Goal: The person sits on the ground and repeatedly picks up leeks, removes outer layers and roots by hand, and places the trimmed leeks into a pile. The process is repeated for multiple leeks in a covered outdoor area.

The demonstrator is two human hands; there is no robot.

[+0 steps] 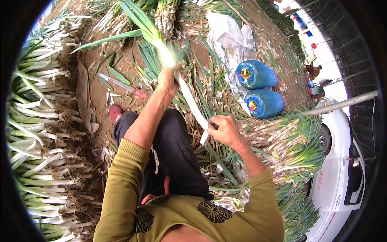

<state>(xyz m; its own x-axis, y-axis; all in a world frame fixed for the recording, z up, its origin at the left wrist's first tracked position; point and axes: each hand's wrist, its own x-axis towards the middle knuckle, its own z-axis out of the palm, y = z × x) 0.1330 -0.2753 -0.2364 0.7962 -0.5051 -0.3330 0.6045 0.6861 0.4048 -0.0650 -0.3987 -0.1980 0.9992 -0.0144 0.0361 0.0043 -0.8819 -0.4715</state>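
Observation:
A large green onion slants across the middle, its green leaves pointing up and away. My left hand is wrapped round the stalk just below where white turns green. Lower down, the fingertips of my right hand pinch at the white end of the same stalk. A pale strip hangs below that end; whether it is peeled skin or the stalk's tip I cannot tell. On the soil left of my left forearm lies a knife with a long pale blade and a reddish handle.
Untrimmed onions with roots form a long pile at left. Two blue rolls stand at right beside a crumpled white sheet. Cleaned onions are heaped at right, near a white car. Loose leaves litter the ground.

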